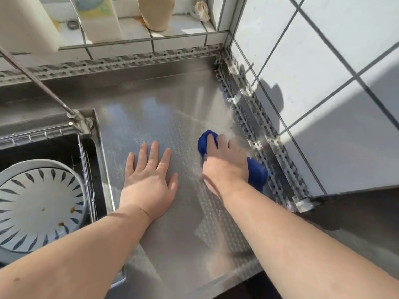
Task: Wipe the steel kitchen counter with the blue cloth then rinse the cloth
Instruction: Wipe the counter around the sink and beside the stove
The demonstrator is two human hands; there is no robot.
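Two bare forearms are reaching in from the bottom edge, nearest the viewer, and they are crossing onto the embossed steel kitchen counter point(172, 117), which is taking up most of the scene and is catching sunlight across its dimpled surface. White square wall tiles point(323, 67) are closing it in on the right and at the back, with a perforated metal strip point(254, 117) running along the joint, probably to seal the edge. To the left, the dark sunken sink point(64, 143) is holding a round white plate with blue leaf marks point(38, 203), which is sitting inside a wire rack; this is where the rinsing will likely happen later.

On the counter itself, the left hand point(149, 182) is lying flat, palm down, its fingers straight and spread apart, holding nothing; it seems to be bracing the body while the other arm works. The right hand point(224, 167) is pressing down on the bunched blue cloth point(257, 173), with its fingers curled over the wad so that the fabric is showing both ahead of the knuckles and behind the wrist. The cloth is resting on the counter's right side, just beside the perforated strip. The hand is blurred, so I cannot tell how firmly the thumb is gripping.

Judging by this placement, wiping is under way along the right margin, and rinsing is not yet begun.
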